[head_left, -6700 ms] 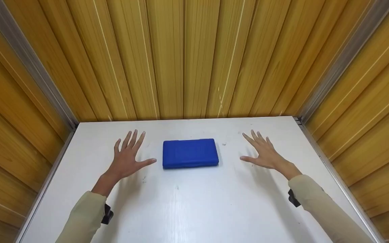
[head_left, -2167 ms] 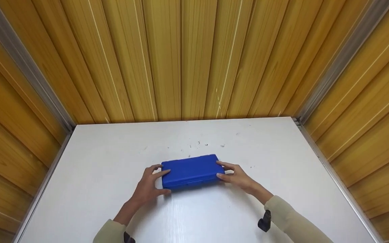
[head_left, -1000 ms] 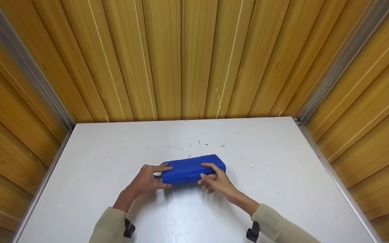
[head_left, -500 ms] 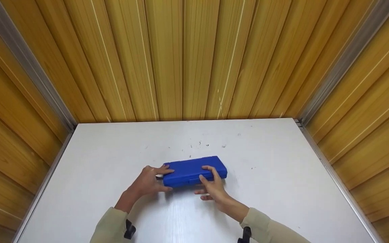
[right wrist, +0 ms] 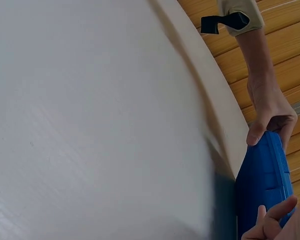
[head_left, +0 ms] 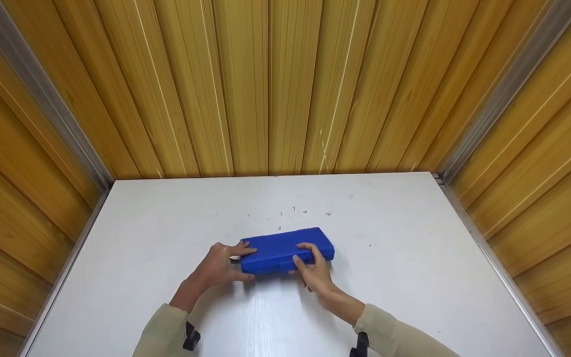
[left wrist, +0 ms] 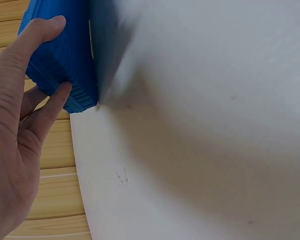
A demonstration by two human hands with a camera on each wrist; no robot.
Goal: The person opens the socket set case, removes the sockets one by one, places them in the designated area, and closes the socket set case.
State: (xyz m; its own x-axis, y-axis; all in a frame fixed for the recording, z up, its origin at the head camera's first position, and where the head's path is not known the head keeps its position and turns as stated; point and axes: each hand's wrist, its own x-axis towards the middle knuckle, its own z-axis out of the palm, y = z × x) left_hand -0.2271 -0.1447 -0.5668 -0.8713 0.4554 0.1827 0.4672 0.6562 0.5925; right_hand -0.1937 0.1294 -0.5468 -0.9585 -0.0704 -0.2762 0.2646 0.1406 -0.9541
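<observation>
A closed blue plastic case [head_left: 278,245] with a latch on its front edge is held tilted at the middle of the white table, its far side lower. My left hand [head_left: 216,265] grips the left end, fingertips on the lid and thumb at the lower front corner. In the left wrist view, thumb and fingers span the ribbed end of the blue case [left wrist: 65,60]. My right hand [head_left: 317,275] grips the front edge right of the latch: index finger bent over the lid, thumb against the front, other fingers curled beneath. The right wrist view shows my left hand [right wrist: 270,107] holding the case's far end.
The white table [head_left: 389,218] has small dark marks behind the case. Yellow wood-patterned panels [head_left: 285,89] rise behind it and at both sides, with grey metal strips [head_left: 47,94] in the corners. Each sleeve carries a black wrist mount [head_left: 191,337].
Both open hands came in and gripped the case, which came nearer and was tilted. My right hand then shifted from the right end to the front edge; lately its lower fingers curled in.
</observation>
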